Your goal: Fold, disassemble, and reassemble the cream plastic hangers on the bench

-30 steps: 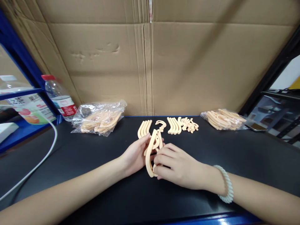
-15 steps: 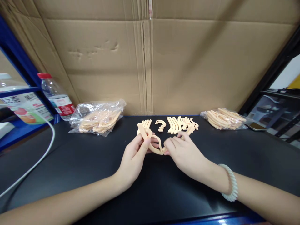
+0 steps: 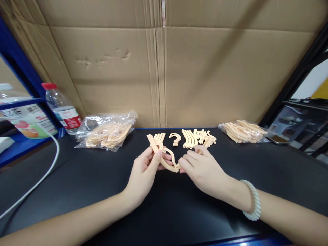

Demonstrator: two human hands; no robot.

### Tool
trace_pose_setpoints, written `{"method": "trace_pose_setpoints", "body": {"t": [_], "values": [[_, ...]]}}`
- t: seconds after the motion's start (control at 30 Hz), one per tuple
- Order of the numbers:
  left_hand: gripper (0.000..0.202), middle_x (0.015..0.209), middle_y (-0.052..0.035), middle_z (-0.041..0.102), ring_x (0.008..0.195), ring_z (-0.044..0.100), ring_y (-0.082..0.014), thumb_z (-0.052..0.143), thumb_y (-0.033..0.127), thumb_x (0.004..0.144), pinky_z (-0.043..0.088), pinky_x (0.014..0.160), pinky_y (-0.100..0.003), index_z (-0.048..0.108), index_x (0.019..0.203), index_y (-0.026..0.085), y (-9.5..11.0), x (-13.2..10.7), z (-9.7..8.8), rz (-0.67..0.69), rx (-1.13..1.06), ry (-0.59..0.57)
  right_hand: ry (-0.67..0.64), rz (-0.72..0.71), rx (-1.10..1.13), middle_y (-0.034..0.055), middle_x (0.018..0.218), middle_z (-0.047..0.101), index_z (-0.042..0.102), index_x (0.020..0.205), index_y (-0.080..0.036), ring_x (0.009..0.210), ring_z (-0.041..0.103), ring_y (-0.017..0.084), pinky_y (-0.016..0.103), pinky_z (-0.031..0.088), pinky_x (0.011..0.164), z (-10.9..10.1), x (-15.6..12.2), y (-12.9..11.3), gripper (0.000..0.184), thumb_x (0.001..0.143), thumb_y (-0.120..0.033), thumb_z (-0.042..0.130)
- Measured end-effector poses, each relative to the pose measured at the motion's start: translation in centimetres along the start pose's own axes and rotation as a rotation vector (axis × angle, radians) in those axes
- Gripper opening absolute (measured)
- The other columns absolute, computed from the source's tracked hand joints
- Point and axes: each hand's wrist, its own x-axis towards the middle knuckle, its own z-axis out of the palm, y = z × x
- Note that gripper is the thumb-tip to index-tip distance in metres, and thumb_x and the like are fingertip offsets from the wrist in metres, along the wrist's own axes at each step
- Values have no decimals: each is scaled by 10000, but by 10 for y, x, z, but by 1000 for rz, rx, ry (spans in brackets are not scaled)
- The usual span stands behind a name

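My left hand (image 3: 145,174) pinches a beige plastic curved piece (image 3: 167,164) between thumb and fingers. The piece has a flat straight end pointing up to the left and a curved loop that tapers toward my right hand (image 3: 202,171). The fingers of that hand are closed around another beige piece (image 3: 208,145), whose far end sticks out beyond the knuckles. Both pieces meet at the tip by my right fingertips; the exact joint is too small to make out. Behind my hands lie a loose hook (image 3: 176,139) and a row of curved beige bars (image 3: 189,138).
Clear bags of beige parts lie at the left (image 3: 107,131) and right (image 3: 243,131) on the black table (image 3: 164,208). A red-capped bottle (image 3: 63,109), a white cable (image 3: 48,171) and a phone (image 3: 279,139) are near the sides. Cardboard (image 3: 115,68) stands behind.
The view has tilted up slightly. The piece in my left hand leans a little further left at its upper end. Both hands keep their hold, with the tips still together.
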Motion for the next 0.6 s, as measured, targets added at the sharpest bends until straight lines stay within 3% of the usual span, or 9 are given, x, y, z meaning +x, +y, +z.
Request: {"method": "trace_pose_setpoints", "body": {"t": [0.3,0.43,0.6], "values": [[323,770,-46,692,726,686,-185,636,446,845,602,704,-326,615,862,124,-5,3,-1,-100,-45,41,8,-81,0,-7,616,509,551,742,-177,627,410,159,338,288,777,6,-2,4,273,932,-66,388],[313,755,-42,688,709,679,-176,631,436,848,591,698,-316,619,860,123,-7,4,-3,-138,-71,55,-5,-103,107,-15,634,532,523,753,-181,607,417,141,321,301,751,9,-2,12,302,1001,-169,352],[299,753,-43,685,701,677,-167,614,415,864,574,700,-293,626,855,116,-11,4,-5,-201,-120,54,58,89,330,18,768,617,470,853,-181,640,501,140,309,351,742,11,-5,31,152,990,-229,426]]}}
